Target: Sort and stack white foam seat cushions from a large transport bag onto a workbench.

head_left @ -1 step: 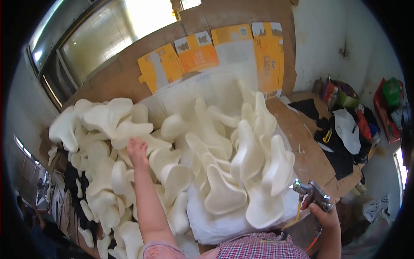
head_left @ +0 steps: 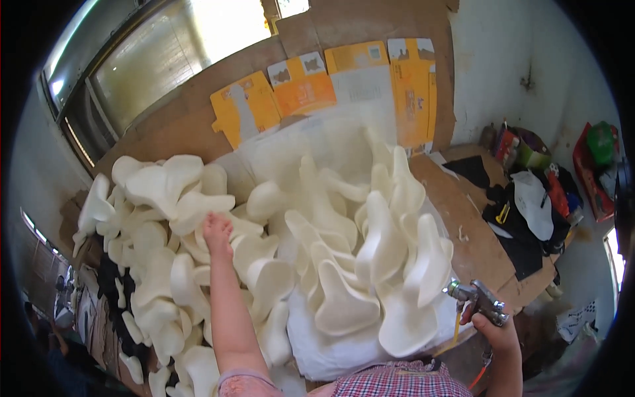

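Observation:
My left hand (head_left: pixel 218 233) is over the heap of cream foam seat pads (head_left: pixel 159 255) on the left, close to one saddle-shaped pad (head_left: pixel 202 206). Its fingers are loosely bent and apart, with nothing visible in them. In my right hand (head_left: pixel 497 332), at the lower right, is a metal spray gun (head_left: pixel 479 301) whose nozzle points left toward the nearer pads. More pads stand or lean close together in the middle; a broad one (head_left: pixel 345 301) and another (head_left: pixel 409 324) face me on the white covering (head_left: pixel 317 351).
Yellow and orange cardboard pieces (head_left: pixel 303 92) line the brown backboard (head_left: pixel 367 23). To the right, a cardboard-covered surface (head_left: pixel 476 248) carries dark cloth (head_left: pixel 522 255), a white cap-like piece (head_left: pixel 531 205) and a yellow cutter (head_left: pixel 503 212). An orange hose (head_left: pixel 481 372) hangs below the gun.
The far-left pad on the heap has tipped and slid outward. My left hand has shifted slightly right, and its fingers look more bent. The spray gun stays almost in place.

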### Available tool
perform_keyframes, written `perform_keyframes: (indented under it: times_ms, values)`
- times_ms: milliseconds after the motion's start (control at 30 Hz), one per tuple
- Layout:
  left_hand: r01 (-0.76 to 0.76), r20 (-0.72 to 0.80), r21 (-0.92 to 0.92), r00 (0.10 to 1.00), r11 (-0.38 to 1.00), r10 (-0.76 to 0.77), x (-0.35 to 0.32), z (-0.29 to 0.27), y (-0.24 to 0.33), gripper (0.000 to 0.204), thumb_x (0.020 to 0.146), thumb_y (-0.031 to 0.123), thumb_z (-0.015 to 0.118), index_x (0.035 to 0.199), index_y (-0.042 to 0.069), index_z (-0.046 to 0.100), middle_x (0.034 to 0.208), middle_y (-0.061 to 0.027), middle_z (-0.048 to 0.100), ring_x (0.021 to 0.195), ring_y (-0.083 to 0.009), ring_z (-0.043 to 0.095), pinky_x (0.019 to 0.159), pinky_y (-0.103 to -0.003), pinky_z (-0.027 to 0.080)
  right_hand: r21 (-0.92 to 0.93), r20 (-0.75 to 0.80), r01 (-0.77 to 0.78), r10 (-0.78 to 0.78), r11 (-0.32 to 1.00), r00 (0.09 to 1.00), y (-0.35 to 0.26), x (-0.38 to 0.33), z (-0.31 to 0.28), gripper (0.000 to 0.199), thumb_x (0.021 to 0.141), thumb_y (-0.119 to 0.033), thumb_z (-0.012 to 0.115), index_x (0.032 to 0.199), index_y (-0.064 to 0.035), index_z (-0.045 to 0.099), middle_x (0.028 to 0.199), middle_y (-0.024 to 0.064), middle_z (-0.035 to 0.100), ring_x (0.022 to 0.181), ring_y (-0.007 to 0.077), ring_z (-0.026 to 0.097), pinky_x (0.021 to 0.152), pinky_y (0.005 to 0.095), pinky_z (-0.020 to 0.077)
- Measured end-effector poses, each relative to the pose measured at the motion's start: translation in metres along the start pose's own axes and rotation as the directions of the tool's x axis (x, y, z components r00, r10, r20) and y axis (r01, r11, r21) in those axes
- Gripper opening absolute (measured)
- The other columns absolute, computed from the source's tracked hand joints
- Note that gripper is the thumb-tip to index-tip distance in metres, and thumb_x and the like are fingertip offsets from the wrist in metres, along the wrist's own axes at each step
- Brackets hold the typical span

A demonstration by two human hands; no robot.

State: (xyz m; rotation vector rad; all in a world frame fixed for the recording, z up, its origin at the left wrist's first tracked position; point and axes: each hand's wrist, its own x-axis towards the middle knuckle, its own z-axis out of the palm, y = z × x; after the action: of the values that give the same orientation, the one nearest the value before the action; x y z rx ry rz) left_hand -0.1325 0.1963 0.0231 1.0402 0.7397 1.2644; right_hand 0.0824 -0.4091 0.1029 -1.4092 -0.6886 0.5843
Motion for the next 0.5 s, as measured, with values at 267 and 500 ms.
perform_keyframes:
  times_ms: [267, 500]
  values:
    - [-0.237, 0.162, 0.926, 0.953, 0.295, 0.257, 0.122, 0.029, -0.131, 0.066, 0.068, 0.013, 0.071, 0.129, 0.007, 0.045, 0.119, -0.0154, 0.054, 0.108, -0.0293, 0.054, 0.084, -0.041, 0.047, -0.042, 0.069, -0.174, 0.177, 0.984, 0.982, 0.027, 0.103, 0.043, 0.054, 0.079, -0.017, 0.068, 0.124, 0.0046, 0.046, 0.092, 0.0116, 0.062, 0.083, 0.018, 0.062, 0.076, 0.0328, 0.0515]
    - [-0.38, 0.373, 0.9, 0.925, 0.212, 0.077, 0.089, 0.114, -0.063, 0.04, 0.064, 0.022, 0.072, 0.1, 0.009, 0.06, 0.097, -0.0152, 0.061, 0.095, -0.0347, 0.058, 0.081, -0.043, 0.048, -0.063, 0.073, -0.339, 0.343, 0.939, 0.937, 0.054, 0.159, 0.069, 0.053, 0.08, -0.017, 0.068, 0.123, 0.0053, 0.047, 0.092, 0.0119, 0.063, 0.084, 0.0176, 0.062, 0.077, 0.0331, 0.0514]
